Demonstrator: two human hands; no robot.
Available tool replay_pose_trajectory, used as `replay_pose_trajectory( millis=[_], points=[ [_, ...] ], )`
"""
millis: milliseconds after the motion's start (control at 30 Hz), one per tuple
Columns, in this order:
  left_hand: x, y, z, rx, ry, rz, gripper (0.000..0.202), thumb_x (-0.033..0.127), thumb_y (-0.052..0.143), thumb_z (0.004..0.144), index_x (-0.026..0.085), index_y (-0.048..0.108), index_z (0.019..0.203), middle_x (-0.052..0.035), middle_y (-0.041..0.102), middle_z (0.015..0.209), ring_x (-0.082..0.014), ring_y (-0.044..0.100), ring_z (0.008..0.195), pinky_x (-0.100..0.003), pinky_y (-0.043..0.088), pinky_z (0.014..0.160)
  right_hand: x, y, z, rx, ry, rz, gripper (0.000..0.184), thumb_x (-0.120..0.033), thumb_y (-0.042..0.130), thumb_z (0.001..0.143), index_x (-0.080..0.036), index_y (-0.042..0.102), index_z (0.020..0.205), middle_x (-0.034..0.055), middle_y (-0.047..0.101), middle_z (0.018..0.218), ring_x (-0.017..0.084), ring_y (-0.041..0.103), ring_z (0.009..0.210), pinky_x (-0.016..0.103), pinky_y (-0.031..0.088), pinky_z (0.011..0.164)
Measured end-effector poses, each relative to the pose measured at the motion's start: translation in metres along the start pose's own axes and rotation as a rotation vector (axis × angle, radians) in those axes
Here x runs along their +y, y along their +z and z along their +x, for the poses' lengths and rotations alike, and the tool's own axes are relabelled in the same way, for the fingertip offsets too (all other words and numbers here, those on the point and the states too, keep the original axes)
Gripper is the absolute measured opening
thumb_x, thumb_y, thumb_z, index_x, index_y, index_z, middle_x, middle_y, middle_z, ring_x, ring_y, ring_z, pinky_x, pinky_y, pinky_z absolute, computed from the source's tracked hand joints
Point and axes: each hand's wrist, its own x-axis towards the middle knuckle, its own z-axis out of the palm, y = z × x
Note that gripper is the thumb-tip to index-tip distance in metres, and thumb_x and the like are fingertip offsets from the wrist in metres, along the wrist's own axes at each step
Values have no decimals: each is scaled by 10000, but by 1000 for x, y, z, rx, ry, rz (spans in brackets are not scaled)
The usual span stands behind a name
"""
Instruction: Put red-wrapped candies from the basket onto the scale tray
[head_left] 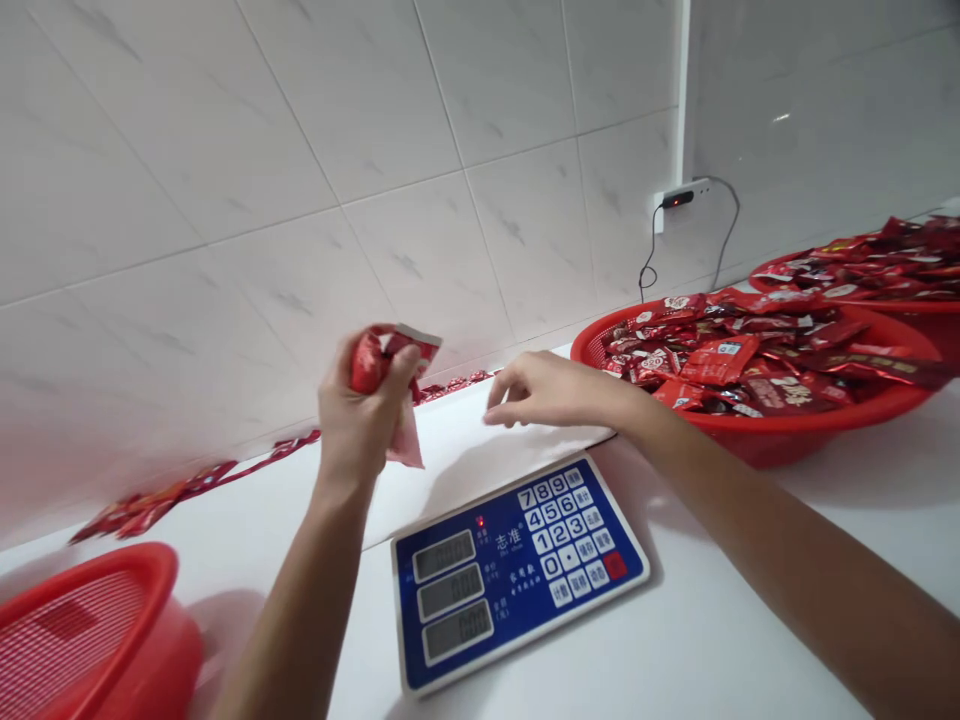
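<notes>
Left hand [367, 405] clenched on a wad of red foil sachets [371, 362]. White edge at the top, pale pink tail hanging below. We can't tell how many are in the grip.

Right hand [547, 390] open and holding nothing, fingers loosely spread, hovering above the white counter [450, 480] just beyond the far edge of the scale. Its fingertips [491, 415] look clear of the surface.

In front of us, between the hands and slightly right: blue-faced digital scale [517, 570], red LED lit, three display windows, readings too dim to call.

Right: red plastic basket [795, 445] piled with loose red sachets [720, 360]. Farther right, a second red basket [757, 278], also full of them.

Near left: red mesh basket [97, 570].

Far left: a strip of red sachets [172, 485] lies along the wall edge of the counter.

Far right on the white tile wall [375, 100]: socket [679, 200] with a black plug, cable [649, 270] hanging down.
</notes>
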Motion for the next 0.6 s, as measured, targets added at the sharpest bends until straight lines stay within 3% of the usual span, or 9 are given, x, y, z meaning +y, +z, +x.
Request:
replay_pose_trajectory(
  millis=[100, 200, 300, 433, 500, 600],
  points=[
    [6, 11, 2, 76, -4, -181, 271, 354, 750, 722, 231, 629, 931, 33, 588, 724, -96, 522, 550, -198, 466, 514, -11, 24, 3, -37, -111, 121, 442, -466, 717, 749, -126, 700, 1031, 75, 730, 870, 166, 645, 746, 254, 443, 639],
    [11, 26, -1, 18, 23, -273, 229, 308, 743, 730, 225, 624, 907, 39, 578, 705, -90, 511, 543, -191, 454, 501, -14, 39, 8, 60, -184, 121, 243, -353, 605, 853, -144, 711, 918, 49, 713, 781, 146, 629, 691, 254, 417, 619],
    [16, 26, -5, 13, 57, -280, 243, 275, 753, 720, 231, 635, 929, 33, 602, 755, -85, 530, 575, -178, 450, 502, -5, 31, 11, 155, -120, -36, 185, -274, 577, 859, -176, 725, 914, 30, 705, 735, 144, 610, 664, 263, 393, 611],
    [19, 3, -7, 70, -125, -272, 250, 333, 737, 720, 225, 596, 895, 29, 574, 665, -91, 524, 526, -153, 345, 392, 12, 6, 13, 144, 37, -36, 162, -259, 589, 841, -143, 700, 816, 50, 710, 728, 132, 603, 616, 254, 407, 577],
    [18, -7, -8, -53, -239, -239, 296, 370, 752, 686, 207, 585, 868, 14, 580, 634, -100, 521, 499, -152, 309, 363, 14, 0, 12, 127, 36, 107, 188, -270, 563, 864, -123, 666, 811, 63, 710, 741, 118, 598, 587, 240, 431, 565],
    [14, -13, -11, -388, -387, -80, 384, 475, 767, 655, 181, 576, 811, -1, 572, 566, -91, 467, 435, -149, 259, 336, 6, 2, 9, 121, -14, 159, 191, -227, 496, 893, -119, 653, 908, 62, 700, 740, 125, 600, 588, 237, 432, 552]
  ],
)
